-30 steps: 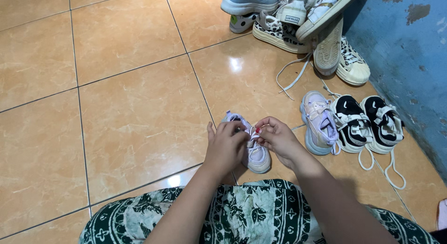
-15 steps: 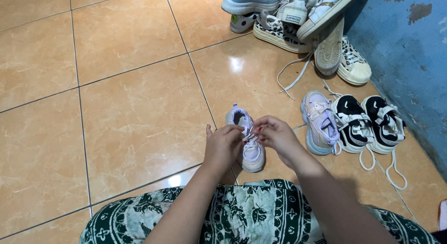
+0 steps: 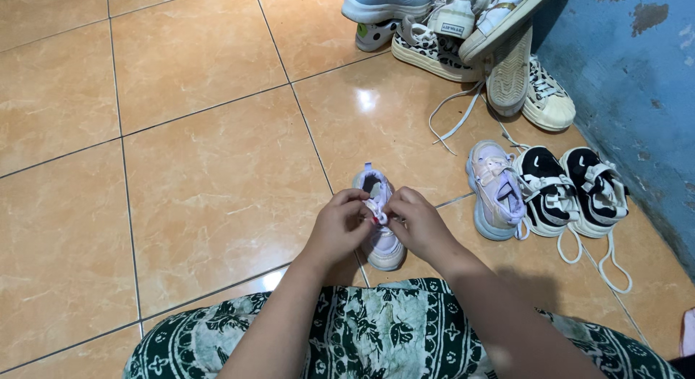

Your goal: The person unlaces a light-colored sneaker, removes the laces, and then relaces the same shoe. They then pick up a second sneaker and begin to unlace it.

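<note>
Open room: bare tiled floor (image 3: 181, 169) is seen to the left and ahead of the hands; to the right, space is bounded by a blue wall (image 3: 637, 97).

Item: small lilac shoe (image 3: 378, 220), pale sole, white laces, standing upright on the floor just before the patterned green lap (image 3: 376, 335). Its long axis runs away from the person, toe nearest the lap, heel opening farthest.

Left hand (image 3: 339, 227): fingers curled, pinched on the laces over the shoe's middle. Right hand (image 3: 416, 223): likewise closed on the laces, fingertips meeting the left's.

Nearby: matching lilac shoe (image 3: 496, 191), black-and-white pair (image 3: 572, 191), heaped shoes (image 3: 463, 39) by the wall.
</note>
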